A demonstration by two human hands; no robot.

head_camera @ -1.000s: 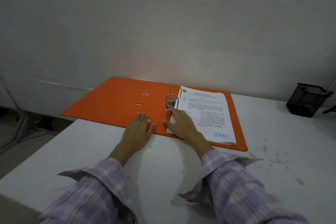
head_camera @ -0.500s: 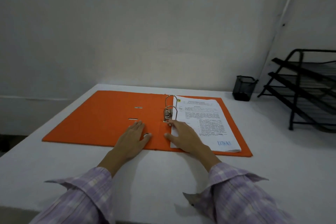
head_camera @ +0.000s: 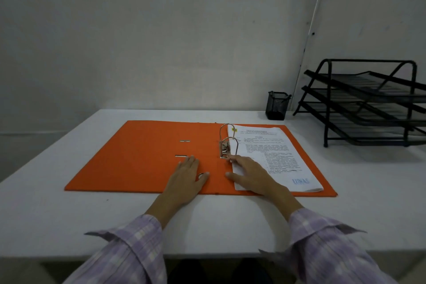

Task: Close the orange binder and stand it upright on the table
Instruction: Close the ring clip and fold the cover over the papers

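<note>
The orange binder [head_camera: 143,157] lies open and flat on the white table [head_camera: 69,219]. Its metal ring mechanism [head_camera: 227,143] stands up at the spine, with a stack of printed white paper [head_camera: 274,152] filed on the right half. My left hand [head_camera: 187,177] rests flat, fingers together, on the near edge of the left cover beside the spine. My right hand [head_camera: 251,174] lies flat on the spine and the paper's near left corner, its fingertip touching the base of the rings. Neither hand grips anything.
A black mesh pen cup [head_camera: 277,105] stands at the back of the table. A black three-tier wire tray rack [head_camera: 368,104] occupies the right rear. The wall runs close behind the table; the table's front edge is near my sleeves.
My head has turned right, bringing the tray rack into view and the binder square to me. Both hands stay in the same places on the binder.
</note>
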